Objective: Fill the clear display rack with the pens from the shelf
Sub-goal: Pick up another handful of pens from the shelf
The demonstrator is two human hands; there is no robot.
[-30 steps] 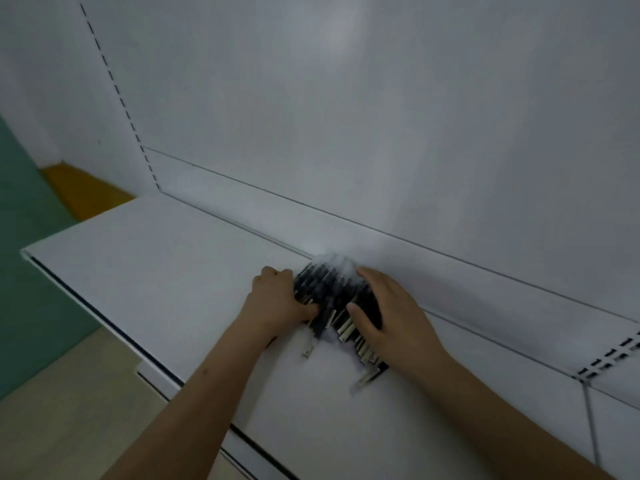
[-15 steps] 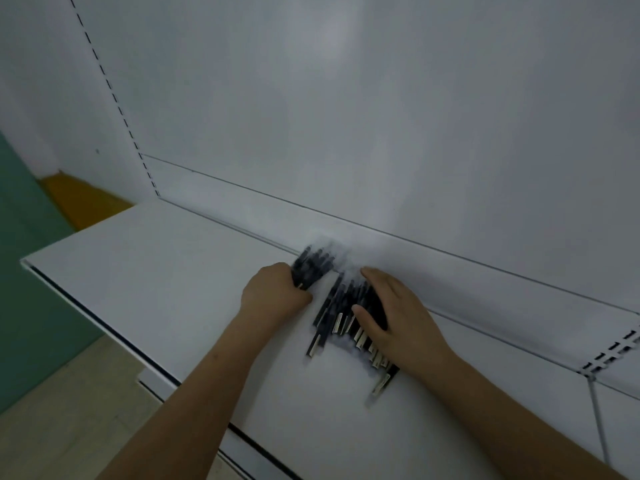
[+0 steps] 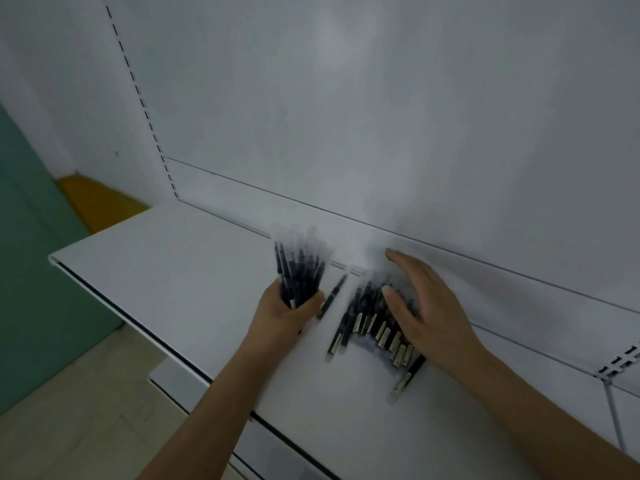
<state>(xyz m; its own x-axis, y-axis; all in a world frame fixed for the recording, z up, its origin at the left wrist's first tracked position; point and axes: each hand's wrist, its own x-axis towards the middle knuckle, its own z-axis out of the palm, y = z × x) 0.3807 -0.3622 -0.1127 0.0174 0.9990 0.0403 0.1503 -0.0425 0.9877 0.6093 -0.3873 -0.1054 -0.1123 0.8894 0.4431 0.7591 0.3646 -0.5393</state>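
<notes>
Head view: left hand (image 3: 284,315) grips an upright bundle of dark blue pens (image 3: 298,271) above the white metal shelf (image 3: 180,268). Right hand (image 3: 427,306), fingers straight, rests on loose dark pens (image 3: 372,327) lying on the shelf

Upper ends of pen bundle (image 3: 298,271) in left hand (image 3: 284,313) smeared by motion blur; count unreadable. Bundle's lower ends hidden inside fist. Right hand (image 3: 426,313) covers part of pen pile (image 3: 372,320) on shelf (image 3: 180,271); pens beneath unseen. Cap markings too small. Shelf cut off at right edge. Both forearms cut off at bottom edge.
</notes>
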